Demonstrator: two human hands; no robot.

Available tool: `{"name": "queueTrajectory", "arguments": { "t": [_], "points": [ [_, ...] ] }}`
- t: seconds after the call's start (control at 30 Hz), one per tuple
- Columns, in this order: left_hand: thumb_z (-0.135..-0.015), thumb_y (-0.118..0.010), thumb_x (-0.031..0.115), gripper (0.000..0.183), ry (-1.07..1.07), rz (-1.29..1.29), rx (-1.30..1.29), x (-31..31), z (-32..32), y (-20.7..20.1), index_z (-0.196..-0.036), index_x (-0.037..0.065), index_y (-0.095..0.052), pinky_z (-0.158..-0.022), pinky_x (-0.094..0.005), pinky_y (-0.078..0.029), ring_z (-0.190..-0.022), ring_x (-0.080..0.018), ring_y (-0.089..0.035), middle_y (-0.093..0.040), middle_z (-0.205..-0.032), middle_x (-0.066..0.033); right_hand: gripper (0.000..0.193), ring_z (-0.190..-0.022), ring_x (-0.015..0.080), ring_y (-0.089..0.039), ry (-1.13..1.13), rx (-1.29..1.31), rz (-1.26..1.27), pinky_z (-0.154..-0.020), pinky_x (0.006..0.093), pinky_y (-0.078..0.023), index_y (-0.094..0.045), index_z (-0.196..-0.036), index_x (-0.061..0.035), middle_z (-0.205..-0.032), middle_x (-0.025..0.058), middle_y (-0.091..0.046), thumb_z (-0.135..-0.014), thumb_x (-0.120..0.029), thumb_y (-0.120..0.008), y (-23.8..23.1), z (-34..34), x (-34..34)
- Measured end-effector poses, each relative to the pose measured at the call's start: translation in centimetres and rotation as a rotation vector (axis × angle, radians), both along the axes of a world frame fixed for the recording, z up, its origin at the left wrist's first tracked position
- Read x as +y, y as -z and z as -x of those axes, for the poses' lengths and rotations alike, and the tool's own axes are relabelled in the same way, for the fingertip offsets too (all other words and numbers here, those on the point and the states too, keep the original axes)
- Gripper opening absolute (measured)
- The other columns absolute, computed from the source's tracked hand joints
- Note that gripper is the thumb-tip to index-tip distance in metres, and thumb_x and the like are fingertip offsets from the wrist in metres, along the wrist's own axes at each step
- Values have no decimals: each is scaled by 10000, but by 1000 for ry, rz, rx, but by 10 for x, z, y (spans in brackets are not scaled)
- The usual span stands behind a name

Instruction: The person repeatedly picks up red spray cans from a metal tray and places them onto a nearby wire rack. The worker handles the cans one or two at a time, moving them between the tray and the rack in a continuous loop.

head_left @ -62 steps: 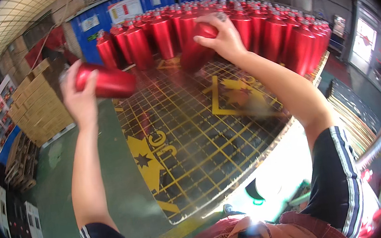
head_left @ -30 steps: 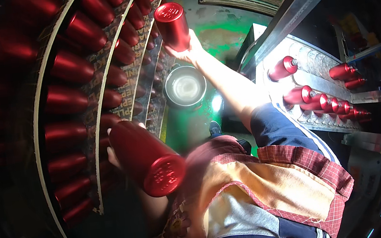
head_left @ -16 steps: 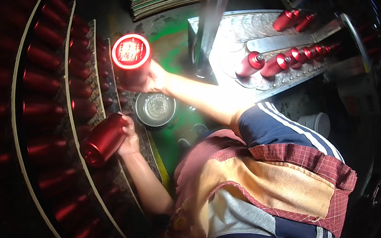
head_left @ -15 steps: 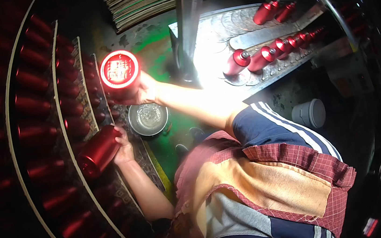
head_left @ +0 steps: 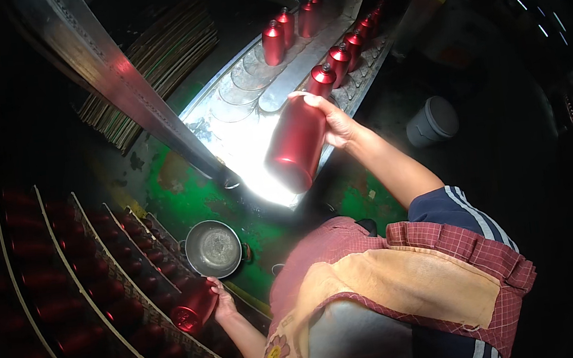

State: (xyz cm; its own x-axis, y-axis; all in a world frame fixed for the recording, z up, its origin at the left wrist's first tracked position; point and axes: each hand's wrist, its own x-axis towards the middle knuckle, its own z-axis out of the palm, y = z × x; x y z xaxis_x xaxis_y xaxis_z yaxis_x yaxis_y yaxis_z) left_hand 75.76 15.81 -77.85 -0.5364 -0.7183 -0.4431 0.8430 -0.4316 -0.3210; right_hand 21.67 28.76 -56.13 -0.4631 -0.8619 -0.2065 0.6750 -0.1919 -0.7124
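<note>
A glossy red metal bottle (head_left: 295,144) is tilted over the brightly lit near end of the conveyor (head_left: 233,99), gripped round its upper part by my right hand (head_left: 337,125). Its base points down and toward me; its neck is hidden. Behind it, several red bottles with narrow necks stand in a row, the nearest bottle (head_left: 322,79) close to my fingers. Lower left, my left hand (head_left: 223,301) is wrapped round one end of another red bottle (head_left: 193,305), whose base faces away from that hand, beside the racks.
Curved racks (head_left: 91,265) of red bottles fill the left. On the green floor sits a round metal pan (head_left: 214,249). A metal post (head_left: 122,84) rises beside the conveyor, with stacked flat sheets (head_left: 154,70) behind. At right stands a grey-white bucket (head_left: 432,122).
My right hand has swung its bottle from above the pan to the conveyor. My left hand still holds its bottle near the racks. The whole view has turned toward the conveyor.
</note>
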Motion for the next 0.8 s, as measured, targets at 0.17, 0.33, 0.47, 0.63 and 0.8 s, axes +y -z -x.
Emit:
{"name": "queueTrajectory", "arguments": {
  "t": [0.17,0.33,0.47,0.63,0.8],
  "points": [
    [-944,-545,381,486,188,382,-659,58,77,-48,-1276,27,-560,-959,-535,-526,-1168,-367,-561,-576,-1327,-148,407,-1021,160,-627,-5,722,9,-898,301,-519,-631,-1219,-70,-1083,65,-629,-824,-118,-714,-29,96,-11],
    [-985,-522,396,467,-9,516,-1119,61,215,-116,-1256,18,-556,-882,-432,-560,-1005,-275,-652,-661,-1131,-107,483,-1117,231,-604,-251,978,-47,-1020,361,-446,-666,-1183,-64,-1163,106,-657,-736,-175,-813,-2,116,-8],
    [-912,-662,41,321,36,900,-1700,24,321,-130,-1225,-21,-626,-966,-324,-486,-1062,-194,-614,-640,-1195,-94,456,-1129,282,-570,-144,1201,-3,-1005,382,-447,-714,-1116,-105,-1141,111,-629,-685,-193,-835,33,120,21],
    [-740,-830,62,318,-144,1550,-2039,3,428,-112,-1046,93,-748,-989,-390,-463,-1145,-277,-568,-599,-1244,-120,373,-1174,357,-520,20,1452,13,-1000,453,-453,-767,-1015,-232,-1287,134,-533,-645,-204,-808,80,122,42],
    [-673,-859,78,365,-297,1769,-2100,11,481,-85,-1020,146,-767,-955,-415,-478,-1115,-314,-574,-605,-1225,-126,356,-1214,353,-467,229,1570,-5,-1015,452,-440,-757,-1006,-259,-1309,110,-515,-664,-185,-825,121,128,30]
  ]
}}
